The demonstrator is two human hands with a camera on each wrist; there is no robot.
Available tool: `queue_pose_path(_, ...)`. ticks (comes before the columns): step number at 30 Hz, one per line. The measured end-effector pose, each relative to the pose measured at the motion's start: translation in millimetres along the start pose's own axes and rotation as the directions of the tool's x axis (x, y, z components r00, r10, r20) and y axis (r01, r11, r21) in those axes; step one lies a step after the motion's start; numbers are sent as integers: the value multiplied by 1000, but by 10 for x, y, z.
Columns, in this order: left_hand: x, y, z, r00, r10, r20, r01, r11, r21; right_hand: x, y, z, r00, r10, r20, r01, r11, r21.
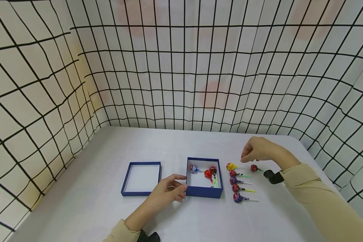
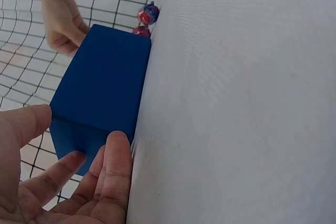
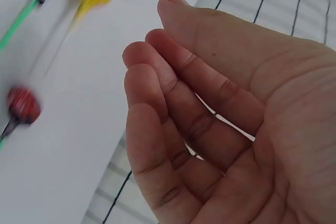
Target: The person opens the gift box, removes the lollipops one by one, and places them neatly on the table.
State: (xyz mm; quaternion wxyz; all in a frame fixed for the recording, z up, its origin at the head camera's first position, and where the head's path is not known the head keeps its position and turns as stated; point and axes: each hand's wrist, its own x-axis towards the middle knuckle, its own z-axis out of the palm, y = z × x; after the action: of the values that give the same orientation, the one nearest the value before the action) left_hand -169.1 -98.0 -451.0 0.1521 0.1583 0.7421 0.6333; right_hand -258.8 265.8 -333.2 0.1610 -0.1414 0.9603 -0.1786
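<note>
My left hand (image 1: 169,191) rests its fingertips against the left side of a blue box (image 1: 204,192). In the left wrist view, the thumb touches one corner of the box and the other fingers (image 2: 118,156) lie along its end wall. Inside the box are a blue lollipop (image 1: 194,169), a red lollipop (image 1: 208,173) and a dark red lollipop (image 1: 213,170). Above the table to the right hovers my right hand (image 1: 257,150), its fingers loosely bent with nothing between them. Nearest to it are a yellow lollipop (image 1: 231,166) and a single dark red lollipop (image 1: 254,168).
Left of the box lies a shallow blue-rimmed lid (image 1: 136,193), white inside. Several lollipops in a column stand right of the box, including a purple one (image 1: 238,197) at the near end. A black grid-patterned backdrop (image 1: 184,72) surrounds the white table (image 1: 87,188).
</note>
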Motion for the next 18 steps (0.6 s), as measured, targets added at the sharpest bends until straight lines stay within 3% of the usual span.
queue_pose_path(11,0,-2,-1,1000,6,0,-6,1000,-3,28,-634,142,998,-57,14,58,998,-33)
queue_pose_path(18,1,-8,0,1000,2,4,-2,1000,-5,87,-858,251,997,-69,43,70,996,-46)
